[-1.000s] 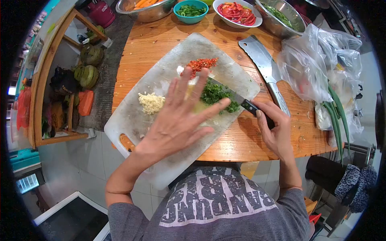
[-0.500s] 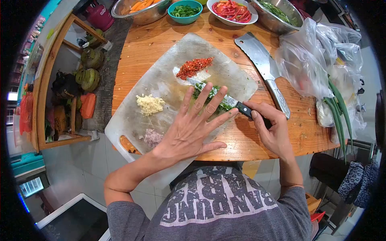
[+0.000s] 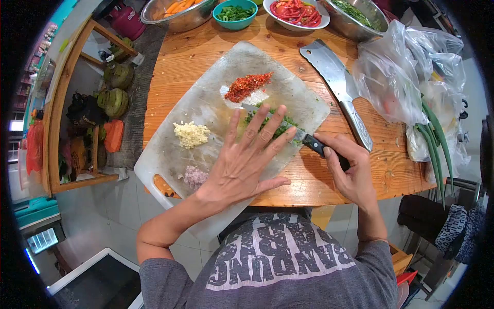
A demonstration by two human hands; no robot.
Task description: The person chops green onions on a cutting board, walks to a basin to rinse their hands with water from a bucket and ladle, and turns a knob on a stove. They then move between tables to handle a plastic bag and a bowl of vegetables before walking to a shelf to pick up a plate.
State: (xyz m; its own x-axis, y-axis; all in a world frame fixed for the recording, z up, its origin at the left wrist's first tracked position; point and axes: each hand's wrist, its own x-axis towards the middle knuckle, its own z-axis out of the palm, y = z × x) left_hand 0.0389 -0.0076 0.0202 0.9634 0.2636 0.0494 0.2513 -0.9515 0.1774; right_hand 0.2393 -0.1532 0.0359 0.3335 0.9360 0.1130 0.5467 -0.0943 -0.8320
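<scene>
My right hand is wrapped round the black handle of a kitchen knife, its blade pointing up and left over the cutting board. Fingers spread, my left hand lies palm down over the blade and hides part of it. Chopped green herbs show around the blade and between those fingers. Just beyond is a heap of minced red chilli. Minced pale garlic sits to the left, and a small pile of pinkish chopped shallot lies beside my left wrist.
A cleaver lies right of the board, next to plastic bags and green onion stalks. Along the far edge stand a metal bowl of carrots, a teal bowl, a white bowl and another metal bowl.
The fingers of my left hand have shifted slightly left along the blade. My right hand and the knife handle have moved slightly down and right.
</scene>
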